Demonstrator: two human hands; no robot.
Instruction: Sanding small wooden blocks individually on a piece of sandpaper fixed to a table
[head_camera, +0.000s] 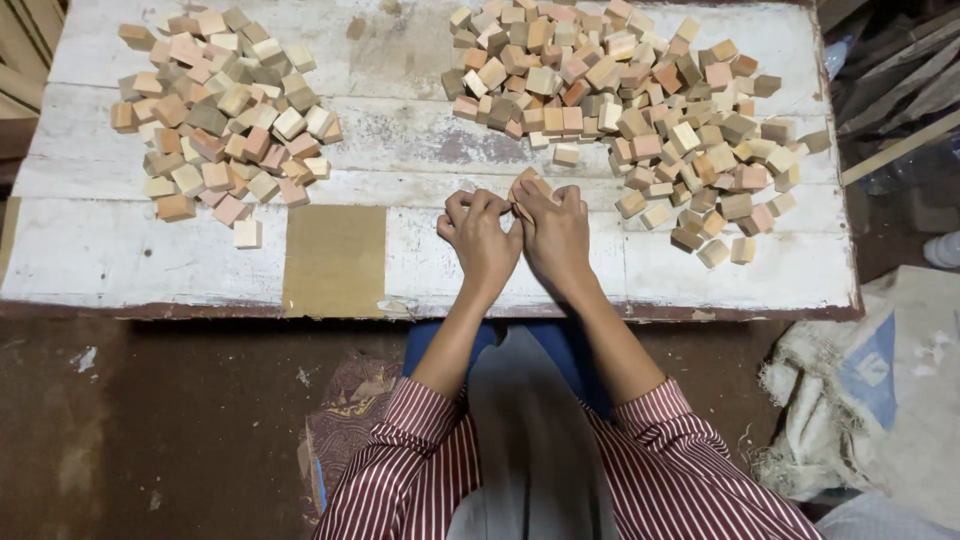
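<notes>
At far left, a block pile (222, 110) lies on the white table (120, 255). At centre, your left hand (480, 238) (fingers curled together) touches your right hand (553, 232), clamped on a small wooden block (527, 186). A larger pile (640, 110) lies right.

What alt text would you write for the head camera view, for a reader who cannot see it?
Two bare hands, left hand and right hand, meet over a small wooden block on a worn white table. A left pile and a larger right pile of blocks flank them.
</notes>
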